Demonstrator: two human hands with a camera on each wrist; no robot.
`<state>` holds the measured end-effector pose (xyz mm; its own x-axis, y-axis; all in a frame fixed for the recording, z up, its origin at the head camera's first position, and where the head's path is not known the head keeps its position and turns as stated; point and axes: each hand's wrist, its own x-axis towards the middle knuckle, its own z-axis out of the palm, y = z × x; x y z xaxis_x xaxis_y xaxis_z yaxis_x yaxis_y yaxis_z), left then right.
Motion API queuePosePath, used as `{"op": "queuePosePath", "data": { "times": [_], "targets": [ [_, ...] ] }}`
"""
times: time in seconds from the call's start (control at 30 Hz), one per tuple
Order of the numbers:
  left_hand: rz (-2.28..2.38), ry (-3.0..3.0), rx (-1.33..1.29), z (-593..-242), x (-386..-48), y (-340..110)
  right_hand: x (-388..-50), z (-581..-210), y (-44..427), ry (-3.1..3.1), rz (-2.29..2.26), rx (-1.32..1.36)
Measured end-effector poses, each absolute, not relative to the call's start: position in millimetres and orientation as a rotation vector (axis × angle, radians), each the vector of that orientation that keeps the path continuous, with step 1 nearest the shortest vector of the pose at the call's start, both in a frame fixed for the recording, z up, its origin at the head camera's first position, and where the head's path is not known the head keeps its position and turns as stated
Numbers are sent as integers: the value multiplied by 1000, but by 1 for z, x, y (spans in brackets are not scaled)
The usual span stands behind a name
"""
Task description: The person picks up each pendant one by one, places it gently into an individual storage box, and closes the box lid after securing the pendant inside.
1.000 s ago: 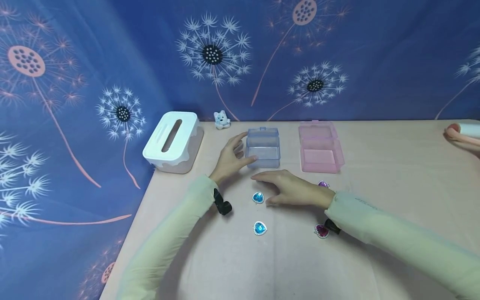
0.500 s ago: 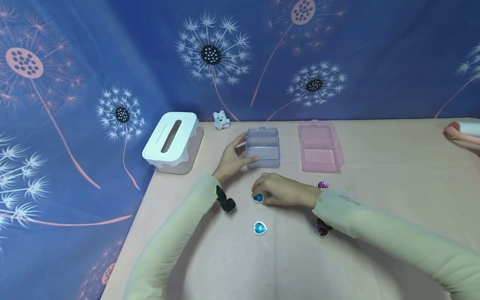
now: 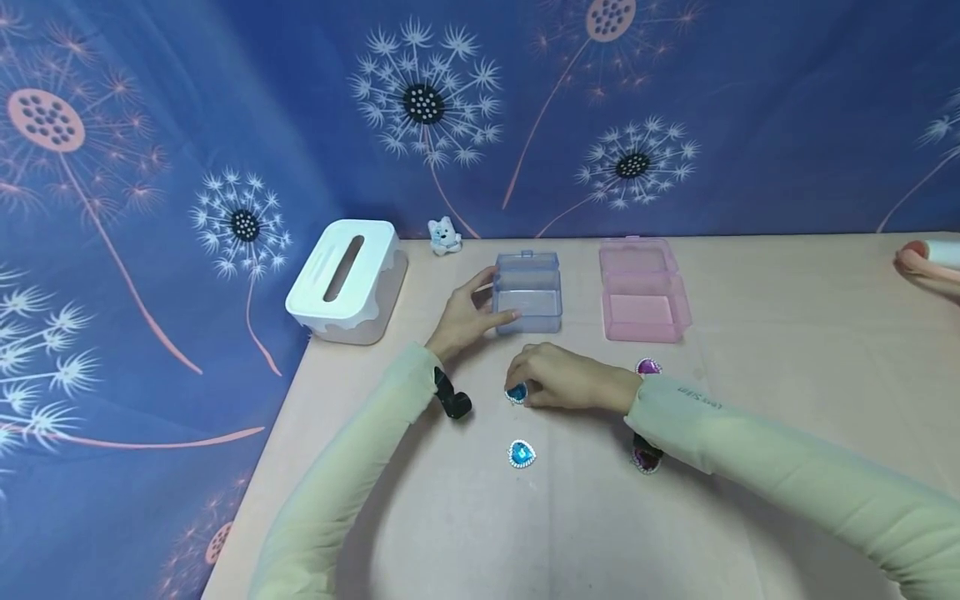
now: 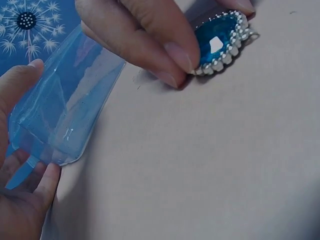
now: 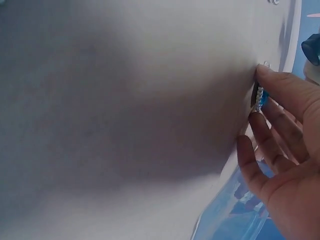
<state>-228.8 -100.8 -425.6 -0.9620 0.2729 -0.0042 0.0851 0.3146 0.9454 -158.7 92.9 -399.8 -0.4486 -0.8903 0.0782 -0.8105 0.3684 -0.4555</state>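
My left hand (image 3: 461,321) holds the left side of a clear blue plastic box (image 3: 531,302), thumb near its front edge; the box's lid stands open. In front of the box, my right hand (image 3: 562,377) pinches a blue heart-shaped gem (image 4: 222,42) with a beaded silver rim. In the right wrist view, the gem (image 5: 262,99) stands on edge between thumb and fingers. A second blue heart gem (image 3: 521,454) lies nearer on the table. By the right sleeve are a purple gem (image 3: 648,367) and a dark pink one (image 3: 647,460), both partly covered.
An open pink plastic box (image 3: 645,308) stands right of the blue one. At the back left are a white tissue box (image 3: 345,283) and a small dog figurine (image 3: 445,237). A white and peach roll-like object (image 3: 930,258) lies at the far right. Patterned blue cloth hangs behind.
My right hand has moved slightly left and down onto the upper blue gem, and its fingers have closed on it. The left hand has stayed at the blue box.
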Motion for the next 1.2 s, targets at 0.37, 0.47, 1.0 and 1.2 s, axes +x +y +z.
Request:
{"op": "queuePosePath", "data": {
  "times": [0.37, 0.47, 1.0, 1.2],
  "targets": [
    [1650, 2450, 367, -426, -229, -101, -153, -392, 94, 2478, -695, -1526],
    [1639, 2456, 384, -426, -229, -102, -152, -379, 97, 2511, -751, -1528],
    [1619, 2443, 375, -425, -231, -100, -192, -325, 115, 2836, -984, -1419],
    [1600, 2454, 361, -424, -233, -103, -217, -327, 112, 2873, -1053, -1133]
  ]
}}
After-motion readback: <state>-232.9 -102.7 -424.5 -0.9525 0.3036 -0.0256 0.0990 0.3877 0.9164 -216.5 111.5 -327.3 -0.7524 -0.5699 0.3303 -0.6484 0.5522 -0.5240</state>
